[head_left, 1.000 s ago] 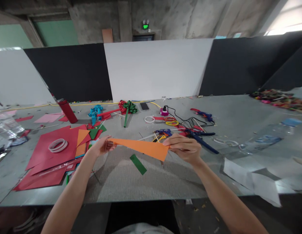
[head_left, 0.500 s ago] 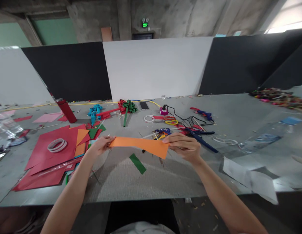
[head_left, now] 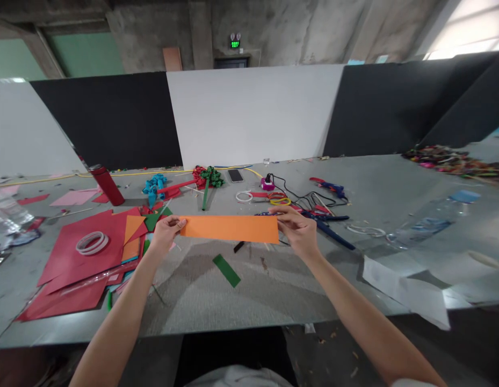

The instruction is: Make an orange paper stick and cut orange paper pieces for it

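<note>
An orange paper strip point(head_left: 230, 229) is stretched flat between my hands, above the grey table. My left hand point(head_left: 167, 232) pinches its left end between thumb and fingers. At the other end, my right hand point(head_left: 298, 231) grips the strip's edge, with the fingers behind partly hidden. Below the strip, a small green paper piece point(head_left: 226, 270) lies on the table. Past my right hand are dark blue-handled tools point(head_left: 333, 233), partly covered by that hand.
Red paper sheets point(head_left: 82, 244) with tape rolls point(head_left: 92, 243) lie at left, near a red bottle point(head_left: 107, 185). Behind are a green paper flower point(head_left: 211, 176), a phone point(head_left: 235, 175) and a purple plug adapter point(head_left: 267, 183) with black cables. A plastic bottle point(head_left: 430, 223) lies at right.
The strip was curved and twisted at its right end; now it is flat and faces me. My right hand has turned and shifted slightly left and up. Both hands keep their hold.
</note>
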Demonstrator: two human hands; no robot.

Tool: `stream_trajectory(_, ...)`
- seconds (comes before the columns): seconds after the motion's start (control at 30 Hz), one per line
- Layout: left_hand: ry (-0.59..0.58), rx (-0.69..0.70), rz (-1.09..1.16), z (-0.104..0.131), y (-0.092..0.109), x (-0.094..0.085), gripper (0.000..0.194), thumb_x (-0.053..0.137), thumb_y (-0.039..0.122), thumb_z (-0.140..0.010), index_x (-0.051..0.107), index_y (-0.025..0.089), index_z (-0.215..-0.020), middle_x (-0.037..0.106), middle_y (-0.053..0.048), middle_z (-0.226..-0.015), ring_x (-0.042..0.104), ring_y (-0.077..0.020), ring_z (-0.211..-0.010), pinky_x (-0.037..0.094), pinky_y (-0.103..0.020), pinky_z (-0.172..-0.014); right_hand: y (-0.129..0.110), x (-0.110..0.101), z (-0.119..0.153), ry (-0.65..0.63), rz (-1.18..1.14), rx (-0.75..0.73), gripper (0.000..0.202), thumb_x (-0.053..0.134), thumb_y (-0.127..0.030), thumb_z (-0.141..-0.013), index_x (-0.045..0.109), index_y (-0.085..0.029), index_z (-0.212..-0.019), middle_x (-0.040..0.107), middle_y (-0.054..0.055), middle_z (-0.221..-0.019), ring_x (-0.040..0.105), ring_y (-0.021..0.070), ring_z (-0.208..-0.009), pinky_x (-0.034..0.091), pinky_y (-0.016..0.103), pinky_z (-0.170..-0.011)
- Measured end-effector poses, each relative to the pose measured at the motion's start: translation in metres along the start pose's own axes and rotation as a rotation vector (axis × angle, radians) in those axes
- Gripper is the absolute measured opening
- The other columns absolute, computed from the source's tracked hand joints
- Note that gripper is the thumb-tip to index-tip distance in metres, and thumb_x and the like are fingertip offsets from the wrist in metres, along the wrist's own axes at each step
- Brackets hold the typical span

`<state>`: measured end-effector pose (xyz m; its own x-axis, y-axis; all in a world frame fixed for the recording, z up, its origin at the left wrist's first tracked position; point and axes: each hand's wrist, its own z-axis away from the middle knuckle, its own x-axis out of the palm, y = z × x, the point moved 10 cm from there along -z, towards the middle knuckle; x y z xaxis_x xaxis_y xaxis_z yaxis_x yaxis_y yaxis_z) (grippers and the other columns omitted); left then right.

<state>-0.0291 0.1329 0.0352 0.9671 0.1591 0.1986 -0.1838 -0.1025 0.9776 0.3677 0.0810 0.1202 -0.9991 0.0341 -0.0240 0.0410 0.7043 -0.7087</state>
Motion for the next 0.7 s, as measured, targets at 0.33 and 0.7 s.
stream_trajectory(0.33,0.111,0.243,-0.198,0.001,0.018,-0.013,0.050,0.087,0.053,-0.057,0.070,0.015,-0.084,0.070,-0.004,-0.075,0.065,-0.0149,-0.068,0.052,-0.024,-0.065,0.046,0.009,0.002,-0.007,-0.185,0.299,0.022,0.074,-0.045,-0.083,0.079,-0.023,-0.084,0.073,0.009,-0.114,0.068,0.0247,-0.106,0.056,0.036,-0.085)
stream_trajectory(0.7,0.179,0.393,-0.329,0.013,0.038,-0.013,0.026,0.079,0.037,-0.065,0.068,0.017,-0.079,0.069,-0.002,-0.070,0.065,-0.0157,-0.066,0.053,-0.023,-0.064,0.085,0.009,0.016,0.061,-0.116,0.558,0.036,0.085,-0.049,-0.068,0.080,-0.017,-0.083,0.076,0.011,-0.097,0.069,0.0225,-0.088,0.055,0.030,-0.071)
